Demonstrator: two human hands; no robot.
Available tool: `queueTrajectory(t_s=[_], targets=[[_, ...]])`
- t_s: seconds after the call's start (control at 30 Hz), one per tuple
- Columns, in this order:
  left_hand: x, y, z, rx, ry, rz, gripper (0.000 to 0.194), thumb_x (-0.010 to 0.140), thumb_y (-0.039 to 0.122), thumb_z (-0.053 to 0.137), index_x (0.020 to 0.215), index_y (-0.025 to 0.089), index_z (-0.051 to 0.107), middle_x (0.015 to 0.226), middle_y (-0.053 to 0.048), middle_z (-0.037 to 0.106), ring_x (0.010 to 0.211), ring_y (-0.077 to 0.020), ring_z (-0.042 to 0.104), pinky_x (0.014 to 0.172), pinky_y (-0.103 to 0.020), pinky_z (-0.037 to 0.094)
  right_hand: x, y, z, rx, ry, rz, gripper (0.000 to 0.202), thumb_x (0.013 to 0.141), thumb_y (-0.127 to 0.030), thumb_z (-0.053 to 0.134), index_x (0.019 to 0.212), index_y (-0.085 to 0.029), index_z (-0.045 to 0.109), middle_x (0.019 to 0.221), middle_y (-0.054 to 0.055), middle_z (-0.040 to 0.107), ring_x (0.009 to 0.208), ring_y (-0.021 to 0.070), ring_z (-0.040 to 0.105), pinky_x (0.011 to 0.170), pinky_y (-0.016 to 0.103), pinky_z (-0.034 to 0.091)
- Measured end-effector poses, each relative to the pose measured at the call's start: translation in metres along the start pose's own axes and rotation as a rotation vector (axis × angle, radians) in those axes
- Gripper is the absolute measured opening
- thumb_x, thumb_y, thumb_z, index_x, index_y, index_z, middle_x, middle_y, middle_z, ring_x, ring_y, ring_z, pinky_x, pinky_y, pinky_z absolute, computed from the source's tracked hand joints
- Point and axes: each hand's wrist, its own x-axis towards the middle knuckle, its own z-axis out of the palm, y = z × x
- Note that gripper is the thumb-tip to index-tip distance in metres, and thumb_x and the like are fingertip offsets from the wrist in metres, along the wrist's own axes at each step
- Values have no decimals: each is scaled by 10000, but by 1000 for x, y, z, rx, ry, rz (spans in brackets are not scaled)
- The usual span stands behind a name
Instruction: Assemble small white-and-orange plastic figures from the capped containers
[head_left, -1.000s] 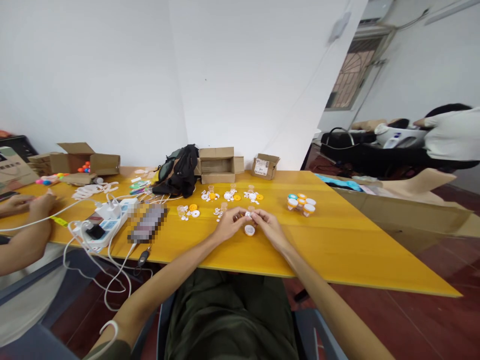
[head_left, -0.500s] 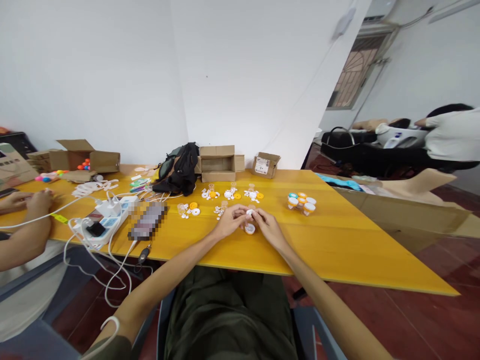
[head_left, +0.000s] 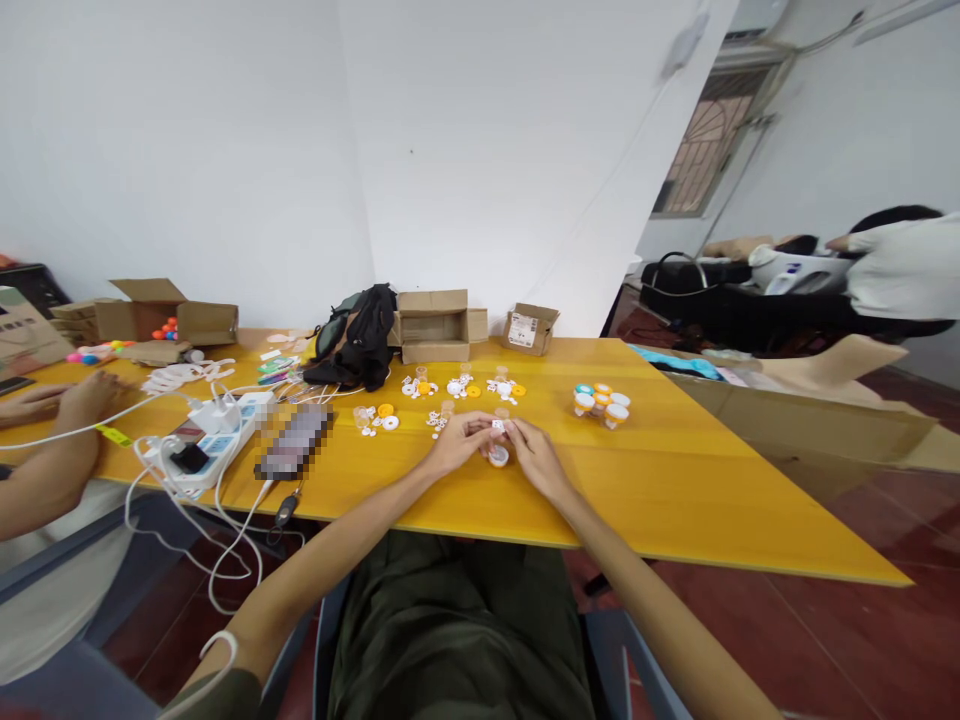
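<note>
Between the fingertips of my left hand [head_left: 463, 442] and my right hand [head_left: 534, 452] is a small white piece [head_left: 497, 426], pinched from both sides. Just below it on the table stands a small cup with a white part [head_left: 498, 456]. Beyond my hands lie groups of small white pieces [head_left: 457, 387], yellow discs [head_left: 518, 391] and clear cups [head_left: 448, 408]. Another group, with a white disc [head_left: 390, 423] and a clear cup [head_left: 361, 416], lies to the left.
Lidded cups [head_left: 602, 402] cluster on the right of the yellow table [head_left: 675, 490]. A phone [head_left: 296, 442], power strip [head_left: 225, 440] and cables lie left. Behind are a black bag [head_left: 360, 345] and open cardboard boxes [head_left: 435, 335]. Another person's hands [head_left: 86, 395] rest far left.
The white piece between my fingertips has turned slightly. My hands stay in nearly the same place, and the view has shifted a little.
</note>
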Motion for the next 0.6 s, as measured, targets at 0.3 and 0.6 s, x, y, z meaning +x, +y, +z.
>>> queueTrajectory(t_s=[0.3,0.6], targets=[[2,-4,-2,6,-10,-6,510,756,591,739,986,135,727,821,-86,758,589,-148,651,568,-272,523,0,-4,0,26,-17,55,506,902,-674,381,694,-250,563,705,45,677,680,241,608,680,349,484],[1,-7,0,279,113,123,275,866,396,680,1024,178,732,835,-42,735,694,-156,638,679,-278,517,0,-3,-3,36,132,105,628,857,-783,374,639,-229,573,589,25,607,591,214,564,586,319,454]])
